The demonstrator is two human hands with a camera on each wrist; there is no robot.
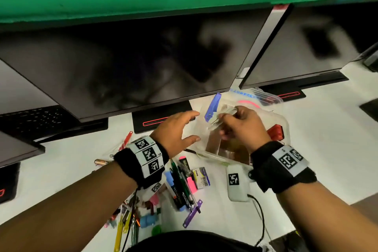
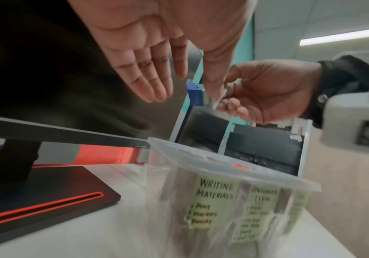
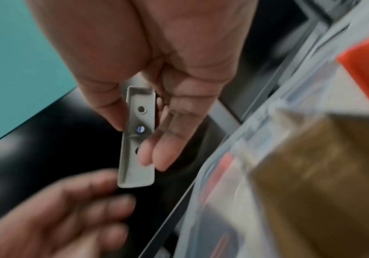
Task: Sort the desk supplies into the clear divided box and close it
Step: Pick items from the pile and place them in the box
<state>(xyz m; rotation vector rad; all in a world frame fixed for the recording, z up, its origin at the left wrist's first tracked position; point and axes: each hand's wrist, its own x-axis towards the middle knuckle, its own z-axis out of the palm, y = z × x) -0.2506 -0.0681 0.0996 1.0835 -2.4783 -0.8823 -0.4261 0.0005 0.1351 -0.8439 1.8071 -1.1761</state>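
The clear divided box stands on the white desk with brown card dividers and a red item inside. Its front wall carries green labels, one reading "Writing Materials". My right hand is above the box and pinches a stapler, whose blue top swings open from its metal base. My left hand hovers at the box's left side, fingers straight and spread, holding nothing. In the left wrist view the stapler hangs just past my left fingertips.
Loose pens, highlighters and a staple box lie heaped near the front edge; a battery lies to the left. A white tagged device with a cable sits beside my right wrist. Dark monitors and a monitor foot stand behind the box.
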